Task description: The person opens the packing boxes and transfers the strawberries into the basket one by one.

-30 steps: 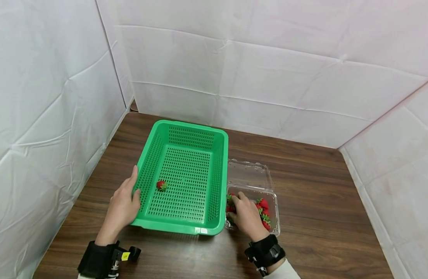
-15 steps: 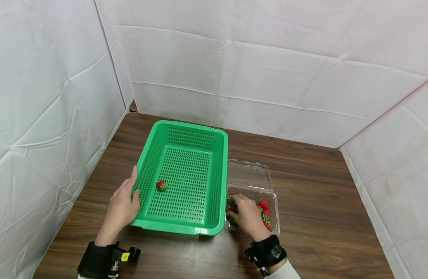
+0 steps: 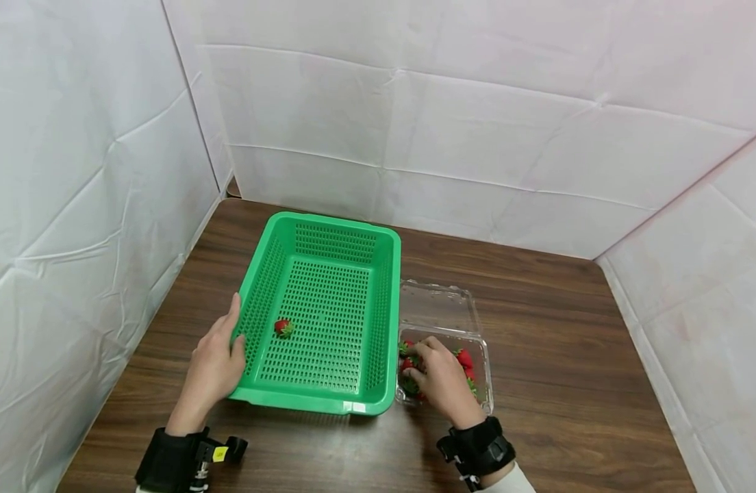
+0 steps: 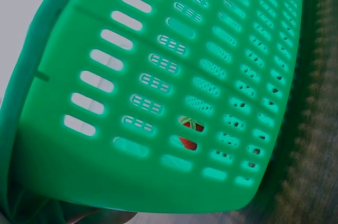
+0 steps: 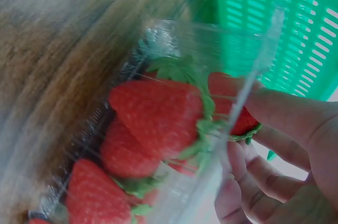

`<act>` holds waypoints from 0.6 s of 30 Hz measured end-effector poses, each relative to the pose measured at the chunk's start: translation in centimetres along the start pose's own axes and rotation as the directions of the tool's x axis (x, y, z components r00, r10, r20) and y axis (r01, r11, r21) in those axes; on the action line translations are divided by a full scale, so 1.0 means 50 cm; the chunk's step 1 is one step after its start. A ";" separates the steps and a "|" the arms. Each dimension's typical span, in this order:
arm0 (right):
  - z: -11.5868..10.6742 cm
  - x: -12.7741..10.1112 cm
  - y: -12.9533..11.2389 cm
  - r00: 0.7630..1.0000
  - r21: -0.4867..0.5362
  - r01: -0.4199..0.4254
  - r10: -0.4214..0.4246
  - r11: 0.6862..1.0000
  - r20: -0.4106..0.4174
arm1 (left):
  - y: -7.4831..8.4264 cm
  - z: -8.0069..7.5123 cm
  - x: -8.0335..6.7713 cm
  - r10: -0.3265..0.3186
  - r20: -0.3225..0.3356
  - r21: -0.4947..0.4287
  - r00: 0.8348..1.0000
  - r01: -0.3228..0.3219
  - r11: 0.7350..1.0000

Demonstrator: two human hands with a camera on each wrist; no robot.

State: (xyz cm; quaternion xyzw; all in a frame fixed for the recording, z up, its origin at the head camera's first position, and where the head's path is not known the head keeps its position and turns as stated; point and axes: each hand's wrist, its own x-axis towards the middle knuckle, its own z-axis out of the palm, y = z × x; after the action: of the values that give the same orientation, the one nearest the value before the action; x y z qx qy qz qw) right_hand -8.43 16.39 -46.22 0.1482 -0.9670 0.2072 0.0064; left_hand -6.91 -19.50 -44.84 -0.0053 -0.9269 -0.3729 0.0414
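Observation:
My left hand [image 3: 214, 366] holds the left rim of a green perforated basket [image 3: 322, 404], thumb at the rim and index finger along its outer side. One strawberry [image 3: 283, 328] lies on the basket floor, left of the middle; the left wrist view shows red through the side slots. My right hand [image 3: 444, 380] is inside an open clear plastic clamshell box [image 3: 490, 383] holding several strawberries [image 5: 158, 113]. In the right wrist view, thumb and fingers pinch a strawberry [image 5: 244, 122], partly hidden by the thumb and the box wall.
The box's clear lid [image 3: 439, 306] lies folded back behind it, close to the basket's right side. Everything stands on a dark wooden table [image 3: 557, 370]. White sheeting [image 3: 476, 137] walls in the back and both sides.
My right hand has shifted slightly right within the box, uncovering more of the strawberries at its left. The left hand and basket stay in place.

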 end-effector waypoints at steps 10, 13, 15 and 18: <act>-0.034 -0.009 -0.013 1.000 0.036 -0.026 0.027 0.999 -0.013 | 0.001 0.000 0.000 0.006 -0.003 0.010 1.000 -0.006 1.000; -0.045 -0.010 -0.018 1.000 0.041 -0.027 0.028 0.999 -0.014 | 0.000 0.000 0.000 0.003 0.000 0.009 1.000 -0.003 1.000; -0.052 -0.009 -0.023 0.999 0.043 -0.022 0.023 0.999 -0.024 | 0.000 0.000 -0.001 0.003 0.001 0.010 1.000 -0.003 1.000; -0.061 -0.007 -0.029 0.999 0.045 -0.009 0.011 0.999 -0.039 | 0.001 0.000 0.000 0.005 -0.001 0.012 1.000 -0.005 1.000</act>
State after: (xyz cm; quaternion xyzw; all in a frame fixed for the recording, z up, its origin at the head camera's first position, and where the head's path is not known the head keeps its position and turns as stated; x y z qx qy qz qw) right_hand -7.85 16.45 -42.86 0.1395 -0.9625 0.2316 0.0212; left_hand -6.90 -19.47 -44.84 -0.0072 -0.9291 -0.3672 0.0430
